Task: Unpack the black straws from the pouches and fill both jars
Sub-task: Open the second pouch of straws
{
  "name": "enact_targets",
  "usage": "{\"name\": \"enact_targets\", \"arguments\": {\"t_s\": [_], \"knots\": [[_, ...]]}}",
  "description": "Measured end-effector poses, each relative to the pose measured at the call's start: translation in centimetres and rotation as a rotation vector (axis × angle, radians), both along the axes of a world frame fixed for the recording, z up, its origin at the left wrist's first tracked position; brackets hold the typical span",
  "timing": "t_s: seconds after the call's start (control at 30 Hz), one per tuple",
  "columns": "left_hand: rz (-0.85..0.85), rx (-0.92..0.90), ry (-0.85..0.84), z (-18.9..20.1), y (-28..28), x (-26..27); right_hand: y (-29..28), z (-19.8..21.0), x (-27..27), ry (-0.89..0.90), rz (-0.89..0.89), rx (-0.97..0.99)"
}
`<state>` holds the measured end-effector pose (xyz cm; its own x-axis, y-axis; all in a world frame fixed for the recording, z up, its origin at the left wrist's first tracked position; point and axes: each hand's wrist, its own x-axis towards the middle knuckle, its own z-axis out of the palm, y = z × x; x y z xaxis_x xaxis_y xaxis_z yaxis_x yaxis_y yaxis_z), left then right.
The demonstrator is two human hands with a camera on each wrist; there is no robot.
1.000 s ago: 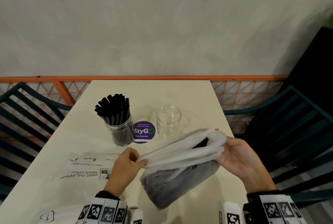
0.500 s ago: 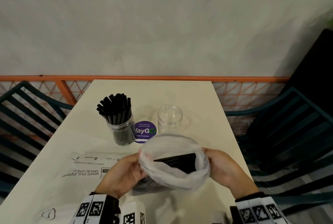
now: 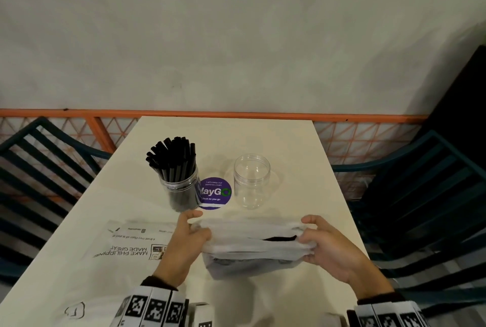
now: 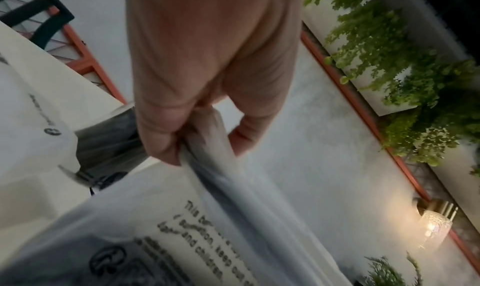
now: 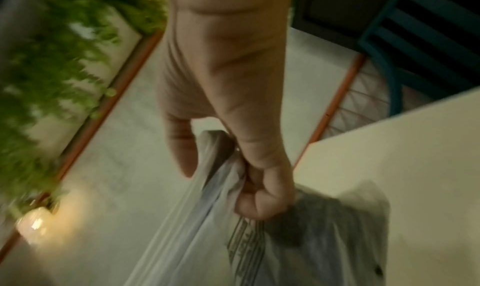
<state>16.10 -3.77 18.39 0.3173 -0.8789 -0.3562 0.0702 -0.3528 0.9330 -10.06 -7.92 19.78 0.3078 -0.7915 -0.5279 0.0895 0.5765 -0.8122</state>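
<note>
Gripping the white pouch at both ends of its mouth, your left hand and right hand each pinch a bunch of the plastic and stretch it taut between them, low in the centre of the head view. A dark slit in the opening shows black contents inside, too narrow for you to count anything. On the pouch, the left wrist view lets you read broken print: "This", "keep out" and "and children"; the rest is blurred.

Two clear jars stand beyond your hands. The filled jar, left of centre, holds a packed bundle of black straws, too many to count. The empty jar stands to its right, apart from it. Between them lies one round purple sticker reading "ayGO", with "Let's keep our pantries clean" above and "clean as you go" below.

One flat pouch lies on the table at lower left, its print upside down to you: "MAKE PHILIPPINE MADE GREAT". Two dark slatted chairs flank the table.
</note>
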Motion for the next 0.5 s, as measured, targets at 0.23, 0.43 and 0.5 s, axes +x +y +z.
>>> {"name": "enact_targets", "arguments": {"t_s": [0.23,0.43,0.5], "knots": [[-0.052,0.063,-0.607,-0.6,0.4,-0.1,-0.4,-1.3,-0.8,0.752,-0.037,-0.369],[-0.182,0.157,-0.064,-1.0,0.3,-0.8,0.5,-2.2,-0.1,0.771,0.083,-0.349],[-0.203,0.207,0.083,-0.8,0.5,-1.1,0.3,-2.9,0.2,0.728,0.044,-0.314]]}}
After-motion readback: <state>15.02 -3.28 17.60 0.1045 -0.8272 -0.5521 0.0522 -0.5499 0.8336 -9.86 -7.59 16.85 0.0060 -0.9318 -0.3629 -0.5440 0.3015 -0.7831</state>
